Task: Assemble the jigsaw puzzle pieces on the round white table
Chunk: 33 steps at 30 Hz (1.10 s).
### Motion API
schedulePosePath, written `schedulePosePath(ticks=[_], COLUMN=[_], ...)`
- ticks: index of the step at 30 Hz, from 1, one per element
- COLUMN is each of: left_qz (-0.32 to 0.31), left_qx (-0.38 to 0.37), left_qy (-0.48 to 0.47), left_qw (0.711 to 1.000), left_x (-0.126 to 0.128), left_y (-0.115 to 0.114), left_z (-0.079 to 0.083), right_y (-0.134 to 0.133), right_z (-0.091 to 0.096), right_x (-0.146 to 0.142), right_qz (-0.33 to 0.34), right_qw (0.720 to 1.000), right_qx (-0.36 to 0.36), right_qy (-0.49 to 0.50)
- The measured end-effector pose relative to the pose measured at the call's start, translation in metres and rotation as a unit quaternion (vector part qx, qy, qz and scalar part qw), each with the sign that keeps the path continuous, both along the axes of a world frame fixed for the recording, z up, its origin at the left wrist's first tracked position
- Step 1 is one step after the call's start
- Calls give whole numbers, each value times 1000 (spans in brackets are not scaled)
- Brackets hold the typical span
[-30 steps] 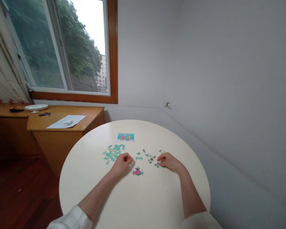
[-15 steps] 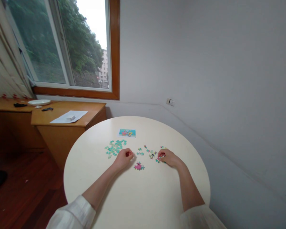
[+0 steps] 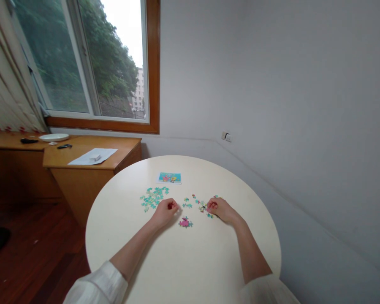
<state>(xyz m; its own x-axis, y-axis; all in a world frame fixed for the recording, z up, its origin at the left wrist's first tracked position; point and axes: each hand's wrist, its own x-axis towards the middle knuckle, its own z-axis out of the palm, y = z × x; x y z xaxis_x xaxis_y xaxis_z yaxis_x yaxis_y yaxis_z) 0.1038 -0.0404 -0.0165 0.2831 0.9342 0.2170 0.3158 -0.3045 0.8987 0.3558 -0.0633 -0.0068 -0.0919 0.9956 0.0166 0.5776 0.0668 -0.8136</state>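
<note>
A round cream table (image 3: 183,261) carries scattered jigsaw pieces. My left hand (image 3: 165,211) rests on it with fingers curled shut; something small and red shows between the fingertips. Just left of that hand lies a loose heap of teal pieces (image 3: 153,197). My right hand (image 3: 220,208) is pinched over a small cluster of mixed-colour pieces (image 3: 202,206). A joined pink patch of pieces (image 3: 185,222) sits between both hands, nearer to me. A reference picture card (image 3: 169,177) lies at the far side.
A wooden cabinet (image 3: 91,169) stands left of the table, with a paper sheet (image 3: 93,156), a white plate (image 3: 54,137) and small dark objects on it. A window (image 3: 91,63) is behind. A grey wall closes the right side; a socket (image 3: 224,136) is mounted low.
My right hand has slid slightly left onto the mixed cluster. My left hand stays curled in place. The view has shifted a little.
</note>
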Motion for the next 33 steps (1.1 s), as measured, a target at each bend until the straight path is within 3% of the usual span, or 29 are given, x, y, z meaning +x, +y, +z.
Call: schedulePosePath(ticks=[5,15,22,33], left_qz=[1,-19,-34,-62], left_qx=[-1,15,38,36], left_qy=[1,25,41,28], left_qw=[1000,999,998,997], left_x=[0,1,2,4], left_y=[-1,-5,-9,-12], left_z=[2,5,8,6], right_y=[-2,1,-2,-6], right_z=[8,5,3,6], right_x=[-18,-50,-65,-75], right_qz=[-6,25,69,67], right_qw=[997,972,965,969], right_qx=[28,-17,-39,-42], right_qy=[75,233,250,236])
